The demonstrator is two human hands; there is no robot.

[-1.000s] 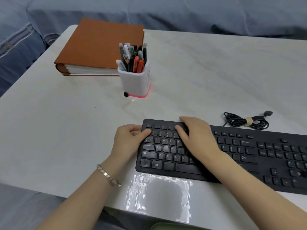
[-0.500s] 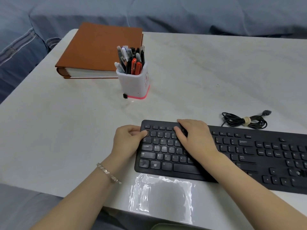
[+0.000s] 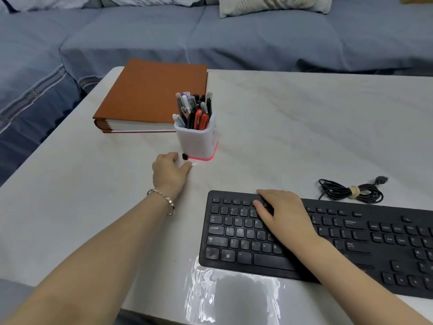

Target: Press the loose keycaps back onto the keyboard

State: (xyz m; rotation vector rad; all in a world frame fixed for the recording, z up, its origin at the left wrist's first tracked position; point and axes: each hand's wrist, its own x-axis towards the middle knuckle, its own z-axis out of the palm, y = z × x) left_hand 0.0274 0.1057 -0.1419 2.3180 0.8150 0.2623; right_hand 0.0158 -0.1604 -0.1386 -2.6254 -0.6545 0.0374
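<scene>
A black keyboard lies at the table's near right. My right hand rests flat on its upper rows, fingers straight, the tips touching the function and number keys. A small black loose keycap sits on the table against the left foot of the pen holder. My left hand is stretched out just left of that keycap, fingers loosely curled, thumb pointing towards it, a small gap between them. It holds nothing.
A white pen holder with a pink base, full of pens, stands mid-table. An orange binder lies behind it. A coiled black cable lies beyond the keyboard. A blue sofa runs behind the table.
My left hand left the keyboard's left edge and reached forward to the keycap by the pen holder. My right hand stayed on the upper keys. The camera view tilted up.
</scene>
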